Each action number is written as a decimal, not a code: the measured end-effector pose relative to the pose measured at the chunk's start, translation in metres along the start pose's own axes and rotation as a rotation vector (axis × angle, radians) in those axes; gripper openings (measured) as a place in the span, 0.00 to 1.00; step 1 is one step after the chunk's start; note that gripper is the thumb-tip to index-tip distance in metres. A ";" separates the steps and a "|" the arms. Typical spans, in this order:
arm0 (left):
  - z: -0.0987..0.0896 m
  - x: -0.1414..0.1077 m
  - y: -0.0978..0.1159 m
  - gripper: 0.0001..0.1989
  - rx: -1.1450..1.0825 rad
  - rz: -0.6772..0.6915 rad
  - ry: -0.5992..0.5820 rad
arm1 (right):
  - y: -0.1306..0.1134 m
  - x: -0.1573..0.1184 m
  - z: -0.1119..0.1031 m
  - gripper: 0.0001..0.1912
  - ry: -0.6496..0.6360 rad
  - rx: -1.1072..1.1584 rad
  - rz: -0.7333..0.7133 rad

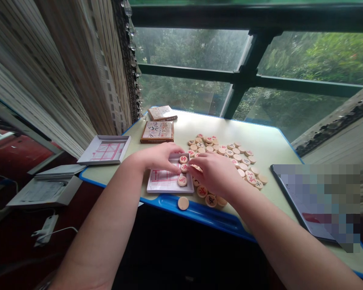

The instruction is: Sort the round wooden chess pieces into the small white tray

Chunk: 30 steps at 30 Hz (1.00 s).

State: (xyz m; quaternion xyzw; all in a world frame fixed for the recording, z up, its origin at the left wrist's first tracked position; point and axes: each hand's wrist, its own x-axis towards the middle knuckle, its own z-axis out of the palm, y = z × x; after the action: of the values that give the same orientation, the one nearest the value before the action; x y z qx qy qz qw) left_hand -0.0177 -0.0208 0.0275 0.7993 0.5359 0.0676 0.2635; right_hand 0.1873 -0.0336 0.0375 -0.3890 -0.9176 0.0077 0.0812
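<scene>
A shallow white box (170,191) with red lines inside lies near the table's front edge. Along its right side sit round wooden pieces with red characters, among them a top piece (183,159), a middle piece (184,168) and a lower piece (182,180). My left hand (160,157) reaches over the box, its thumb and fingers apart, the thumb near the middle piece. From the right, my right hand (211,169) has its fingertips together at that middle piece. A heap of wooden pieces (230,152) spreads behind and beside my right hand, partly hidden by it.
Two small boxes (157,131) lie at the back left, one behind the other. Another shallow white tray (104,150) rests at the left edge. One blank piece (183,203) lies in the blue front groove (205,213). A tablet-like object (302,205) is at the right.
</scene>
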 end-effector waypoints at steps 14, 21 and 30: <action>-0.009 -0.008 -0.018 0.22 -0.043 -0.205 0.014 | -0.032 -0.018 -0.017 0.21 -0.318 -0.112 -0.095; -0.009 -0.008 -0.017 0.21 -0.060 -0.202 0.012 | -0.021 -0.016 -0.016 0.12 -0.240 0.016 -0.024; -0.003 -0.003 -0.018 0.18 -0.108 -0.236 0.080 | -0.013 -0.017 -0.019 0.10 -0.347 -0.060 -0.145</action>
State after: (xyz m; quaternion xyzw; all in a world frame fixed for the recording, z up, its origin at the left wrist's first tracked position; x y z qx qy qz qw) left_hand -0.0354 -0.0175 0.0218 0.7121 0.6318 0.0968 0.2904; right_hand 0.1925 -0.0562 0.0544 -0.3170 -0.9433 0.0415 -0.0895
